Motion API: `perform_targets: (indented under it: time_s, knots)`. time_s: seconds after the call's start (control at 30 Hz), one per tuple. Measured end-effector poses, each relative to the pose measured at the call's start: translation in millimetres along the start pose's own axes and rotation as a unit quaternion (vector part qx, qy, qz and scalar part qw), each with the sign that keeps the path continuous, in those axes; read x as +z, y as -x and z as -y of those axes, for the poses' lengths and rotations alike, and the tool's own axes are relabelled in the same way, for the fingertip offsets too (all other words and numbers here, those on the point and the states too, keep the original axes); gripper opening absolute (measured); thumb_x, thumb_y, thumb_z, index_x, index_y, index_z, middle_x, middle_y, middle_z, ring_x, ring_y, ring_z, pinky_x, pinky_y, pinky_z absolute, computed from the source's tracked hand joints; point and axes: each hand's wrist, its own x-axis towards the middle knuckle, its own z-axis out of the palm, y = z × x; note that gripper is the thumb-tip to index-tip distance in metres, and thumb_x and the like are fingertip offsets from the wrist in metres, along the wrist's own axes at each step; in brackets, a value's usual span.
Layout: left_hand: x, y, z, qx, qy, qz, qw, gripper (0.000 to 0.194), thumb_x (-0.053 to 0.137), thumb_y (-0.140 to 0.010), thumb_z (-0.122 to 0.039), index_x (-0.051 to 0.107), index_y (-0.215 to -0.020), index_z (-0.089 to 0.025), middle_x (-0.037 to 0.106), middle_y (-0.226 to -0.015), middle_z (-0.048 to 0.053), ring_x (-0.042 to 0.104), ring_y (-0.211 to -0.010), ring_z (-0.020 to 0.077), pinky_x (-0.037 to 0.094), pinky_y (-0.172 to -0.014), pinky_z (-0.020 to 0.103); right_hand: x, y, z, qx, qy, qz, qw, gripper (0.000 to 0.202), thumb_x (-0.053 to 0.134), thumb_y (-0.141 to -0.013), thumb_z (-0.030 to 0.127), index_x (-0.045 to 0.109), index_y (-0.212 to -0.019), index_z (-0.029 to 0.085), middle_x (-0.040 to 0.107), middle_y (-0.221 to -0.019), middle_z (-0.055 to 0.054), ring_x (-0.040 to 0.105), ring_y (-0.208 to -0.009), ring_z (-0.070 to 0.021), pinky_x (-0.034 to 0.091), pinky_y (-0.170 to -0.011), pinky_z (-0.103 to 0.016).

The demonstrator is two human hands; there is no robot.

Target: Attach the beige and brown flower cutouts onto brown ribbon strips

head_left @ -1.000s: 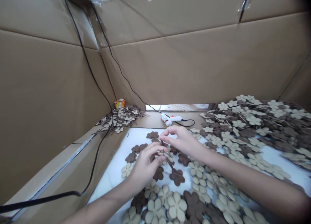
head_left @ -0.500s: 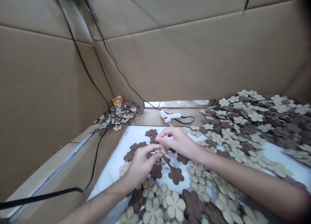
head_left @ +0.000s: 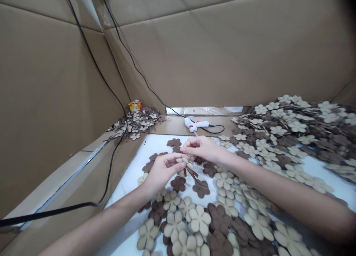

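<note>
Between the thumb and fingers of my left hand (head_left: pixel 162 171) is a small beige fabric flower (head_left: pixel 187 161), its petals tilted. Thin brown strips (head_left: pixel 194 174) hang below it toward a dark brown flower (head_left: pixel 201 189) lying on the white board (head_left: pixel 126 178). My right hand (head_left: pixel 204 148) is just above and to the right, thumb and fingertips pinched together close to the beige flower. What those fingertips hold, if anything, is too small to make out. More dark brown flowers (head_left: pixel 178 183) lie under and around both hands.
Behind my right hand lies a white glue gun (head_left: pixel 196 125) with a black cord. Large beige and brown flowers (head_left: pixel 200 219) spread over the front and right, rising to a heap (head_left: pixel 297 127). Small flowers with strips (head_left: pixel 136 122) pile at back left. Cardboard walls (head_left: pixel 194 63) enclose everything; a black cable (head_left: pixel 111 167) crosses the left.
My left hand has turned the beige flower slightly, and the brown strips under it show more plainly. My right hand stays pinched beside it. The view has tipped a little.
</note>
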Motion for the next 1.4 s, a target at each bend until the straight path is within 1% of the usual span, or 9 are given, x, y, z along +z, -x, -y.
perform_targets:
  time_s: [0.1,0.23,0.4,0.53,0.77,0.93,1.07,1.23,1.4]
  knots:
    - [-2.1,1.0,1.2,-0.014,0.029,0.026,0.999,0.025,0.071,-0.074,-0.030,0.070,-0.092,-0.013,0.072,-0.085,0.009,0.063,-0.072,0.0166,0.046,-0.063,0.025,-4.2,-1.7,0.9,-0.010,-0.044,-0.015,0.999,0.029,0.066,-0.071,0.043,0.064,-0.075,0.014,0.061,-0.069,-0.001,0.054,-0.061,-0.0109,0.041,-0.056,-0.023]
    - [-6.5,2.1,1.5,-0.020,0.082,0.063,0.994,0.024,0.069,-0.076,-0.029,0.068,-0.094,-0.013,0.071,-0.095,0.011,0.067,-0.083,0.0206,0.048,-0.071,0.026,-13.2,-0.8,7.1,-0.050,-0.010,-0.049,0.998,0.025,0.065,-0.074,0.038,0.065,-0.076,0.014,0.064,-0.076,-0.002,0.055,-0.068,-0.0107,0.041,-0.063,-0.023]
    - [-11.4,1.4,1.8,-0.035,0.158,0.105,0.981,0.020,0.068,-0.077,-0.027,0.067,-0.092,-0.014,0.069,-0.105,0.011,0.067,-0.090,0.0246,0.050,-0.082,0.036,-20.8,4.2,17.2,-0.055,0.001,-0.048,0.997,0.023,0.063,-0.077,0.038,0.064,-0.077,0.015,0.061,-0.075,-0.001,0.052,-0.067,-0.0105,0.040,-0.063,-0.024]
    - [-13.9,0.3,1.9,-0.039,0.199,0.122,0.972,0.019,0.069,-0.076,-0.026,0.067,-0.090,-0.014,0.069,-0.103,0.011,0.067,-0.092,0.0248,0.050,-0.085,0.038,-25.4,6.5,22.3,-0.062,-0.011,-0.046,0.997,0.021,0.063,-0.077,0.036,0.063,-0.076,0.015,0.061,-0.076,-0.001,0.053,-0.069,-0.0111,0.040,-0.063,-0.023]
    - [-16.4,-0.8,1.6,-0.054,0.210,0.128,0.968,0.023,0.077,-0.067,-0.026,0.068,-0.083,-0.013,0.071,-0.093,0.010,0.067,-0.088,0.0232,0.051,-0.082,0.035,-31.0,8.0,24.4,-0.062,-0.014,-0.040,0.997,0.020,0.064,-0.076,0.036,0.063,-0.076,0.016,0.060,-0.074,-0.001,0.051,-0.065,-0.0107,0.040,-0.060,-0.023]
    - [-16.8,-0.7,2.5,-0.060,0.202,0.131,0.969,0.022,0.076,-0.068,-0.027,0.068,-0.082,-0.013,0.071,-0.093,0.011,0.066,-0.094,0.0264,0.050,-0.087,0.041,-30.7,8.3,26.3,-0.057,-0.019,-0.041,0.997,0.023,0.065,-0.076,0.040,0.064,-0.075,0.017,0.062,-0.074,-0.001,0.052,-0.066,-0.0110,0.041,-0.061,-0.023]
    - [-18.4,-1.1,4.1,-0.064,0.200,0.133,0.969,0.020,0.075,-0.069,-0.026,0.068,-0.083,-0.013,0.070,-0.095,0.011,0.065,-0.097,0.0266,0.050,-0.087,0.040,-30.9,8.2,27.3,-0.058,-0.013,-0.035,0.998,0.025,0.066,-0.074,0.042,0.065,-0.075,0.017,0.062,-0.074,-0.001,0.053,-0.067,-0.0118,0.041,-0.062,-0.023]
    - [-19.7,-1.6,6.0,-0.059,0.203,0.143,0.967,0.018,0.073,-0.072,-0.026,0.067,-0.085,-0.013,0.070,-0.094,0.011,0.065,-0.097,0.0264,0.048,-0.089,0.041,-32.2,10.7,28.2,-0.071,0.015,-0.019,0.997,0.024,0.063,-0.077,0.040,0.066,-0.075,0.016,0.062,-0.074,-0.002,0.053,-0.070,-0.0124,0.041,-0.065,-0.025]
    - [-19.0,-2.9,5.3,-0.054,0.194,0.152,0.968,0.019,0.072,-0.072,-0.028,0.066,-0.084,-0.013,0.067,-0.103,0.013,0.062,-0.101,0.0298,0.046,-0.089,0.046,-30.8,11.3,27.5,-0.063,0.034,-0.006,0.997,0.027,0.064,-0.076,0.042,0.066,-0.076,0.016,0.063,-0.074,-0.002,0.054,-0.069,-0.0129,0.041,-0.064,-0.026]
